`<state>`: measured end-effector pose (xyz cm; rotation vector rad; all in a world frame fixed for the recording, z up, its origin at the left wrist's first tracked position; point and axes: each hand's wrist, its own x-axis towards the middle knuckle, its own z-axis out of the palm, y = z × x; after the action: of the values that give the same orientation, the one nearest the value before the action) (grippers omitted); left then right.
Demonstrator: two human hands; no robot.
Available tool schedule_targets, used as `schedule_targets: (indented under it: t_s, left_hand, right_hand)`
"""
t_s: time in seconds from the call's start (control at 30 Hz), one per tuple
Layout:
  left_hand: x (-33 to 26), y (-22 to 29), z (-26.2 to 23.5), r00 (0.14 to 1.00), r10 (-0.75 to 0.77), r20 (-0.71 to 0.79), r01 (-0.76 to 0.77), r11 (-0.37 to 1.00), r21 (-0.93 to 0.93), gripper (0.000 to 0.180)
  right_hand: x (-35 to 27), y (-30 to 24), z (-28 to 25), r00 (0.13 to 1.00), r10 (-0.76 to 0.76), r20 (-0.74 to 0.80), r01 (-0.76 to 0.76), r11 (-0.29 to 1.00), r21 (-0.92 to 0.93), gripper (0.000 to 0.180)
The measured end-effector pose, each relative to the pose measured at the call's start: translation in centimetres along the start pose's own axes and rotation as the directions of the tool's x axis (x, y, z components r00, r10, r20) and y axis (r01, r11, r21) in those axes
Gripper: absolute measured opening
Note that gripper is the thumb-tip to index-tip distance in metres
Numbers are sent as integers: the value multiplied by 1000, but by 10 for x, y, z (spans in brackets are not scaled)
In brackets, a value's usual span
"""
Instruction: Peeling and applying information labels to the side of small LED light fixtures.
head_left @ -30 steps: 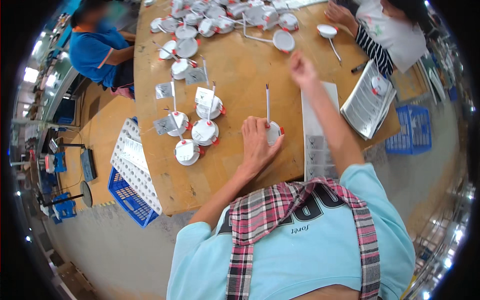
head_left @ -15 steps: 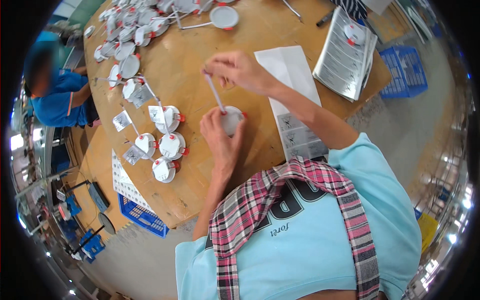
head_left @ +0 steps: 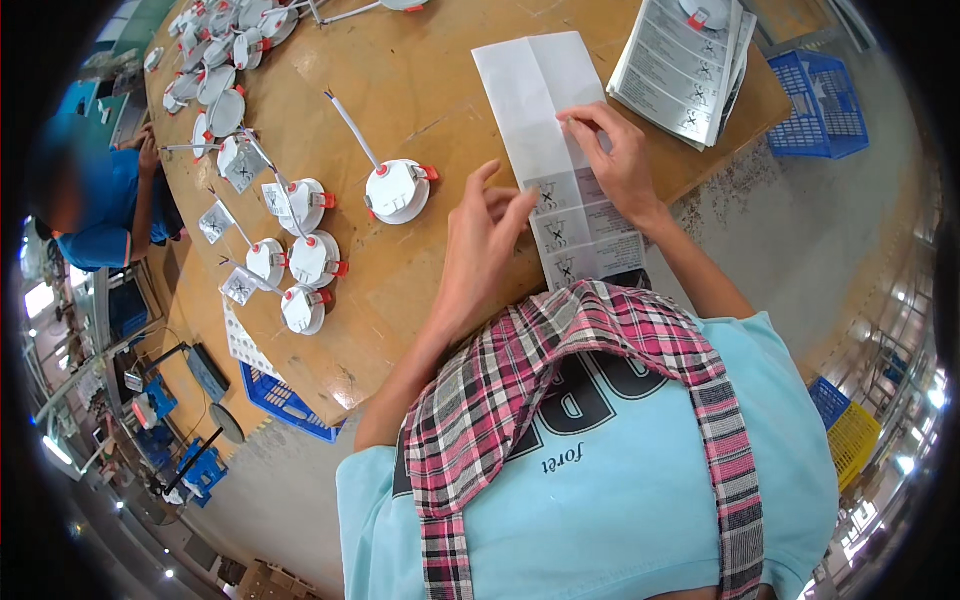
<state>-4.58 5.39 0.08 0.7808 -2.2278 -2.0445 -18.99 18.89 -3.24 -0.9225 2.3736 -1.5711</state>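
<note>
- Person at a big round plywood worktable (head_left: pixel 450 90), seen from above; pale blue tee, plaid cloth over the shoulders.
- Long white printed paper sheet w/ fold creases (head_left: pixel 560 150) lies flat on the table just in front of the person, near edge reaching the table rim.
- Right hand (head_left: pixel 615 155): fingers curled down, tips pressing on the sheet's right side abt mid-length. Not pinching as far as I can tell.
- Left hand (head_left: pixel 485 245): fingers loosely spread, tips touching the sheet's left edge low down, palm over bare wood.
- Just left of the left hand: round white recessed light fitting w/ orange spring clips (head_left: pixel 398 190), white lead trailing up-left. Apart from the sheet.
- Further left, cluster of the same white fittings (head_left: pixel 300 255) w/ small clear bags; more crowd the far rim.
- Stack of printed leaflets (head_left: pixel 685 65) near the right hand, a fitting resting on top.
- Another worker in blue (head_left: pixel 110 210) across the table, on the left side of view.
- My read for handling: keep both hands flat on opposite edges so the sheet stays square, follow existing creases, keep the lamp lead clear of the paper.
</note>
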Motion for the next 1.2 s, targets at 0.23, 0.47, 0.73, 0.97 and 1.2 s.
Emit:
schedule_targets:
  t_s: [0.23, 0.47, 0.73, 0.97, 1.2]
  left_hand:
    - [48, -18, -14, 994, -108, 29, 112, 966, -234, 28]
    - [59, -17, -26, 992, -122, -11, 113, 947, -301, 29]
    - [68, -16, -30, 998, -56, 7, 53, 889, -455, 28]
    - [74, -49, -21, 998, 69, 3, -65, 956, -285, 23]
    - [68, -22, -20, 992, 90, -93, -110, 965, -239, 26]
  right_hand:
    - [24, 8, 24, 993, -98, -62, 104, 990, 92, 13]
    - [38, -16, 25, 919, -390, 51, 394, 909, -139, 8]
    - [49, -33, 19, 832, -417, 366, 522, 812, -262, 16]
    - [46, -45, 12, 822, -366, 436, 515, 805, -295, 21]
    - [51, -64, 14, 844, -283, 457, 490, 754, -438, 17]
